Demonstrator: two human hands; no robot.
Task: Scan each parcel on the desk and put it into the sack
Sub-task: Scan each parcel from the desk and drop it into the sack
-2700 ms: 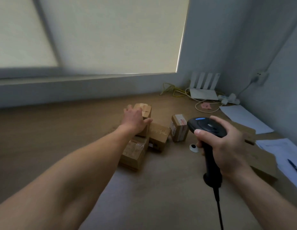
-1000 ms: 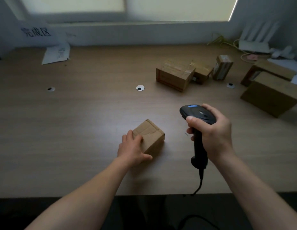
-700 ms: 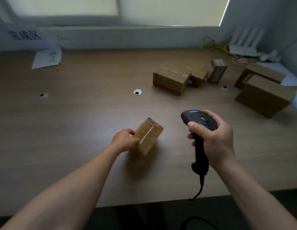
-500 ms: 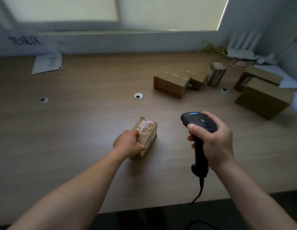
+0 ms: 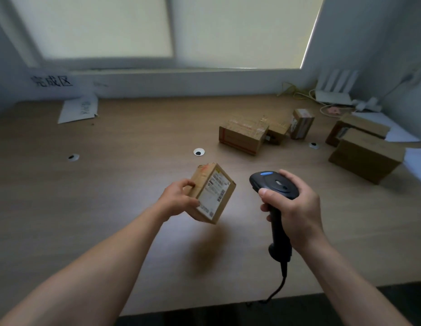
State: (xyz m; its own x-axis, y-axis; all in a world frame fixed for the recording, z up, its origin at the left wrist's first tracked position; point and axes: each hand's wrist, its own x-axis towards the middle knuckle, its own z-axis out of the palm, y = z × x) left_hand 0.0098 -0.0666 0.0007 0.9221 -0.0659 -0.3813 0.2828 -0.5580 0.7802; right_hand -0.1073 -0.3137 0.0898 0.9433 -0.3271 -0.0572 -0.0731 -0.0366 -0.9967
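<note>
Lifted just above the surface (image 5: 110, 189), the small cardboard parcel (image 5: 213, 192) looks light and stiff, best gripped by its plain sides as the left hand (image 5: 178, 200) does, label exposed, while the right hand (image 5: 296, 208) clasps the barcode scanner (image 5: 275, 187).

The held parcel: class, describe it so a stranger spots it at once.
Find the long wooden desk under the window. Near its front edge, the left hand holds a small brown cardboard parcel, white label up. All other parcels rest on the desk, farther back.
</note>
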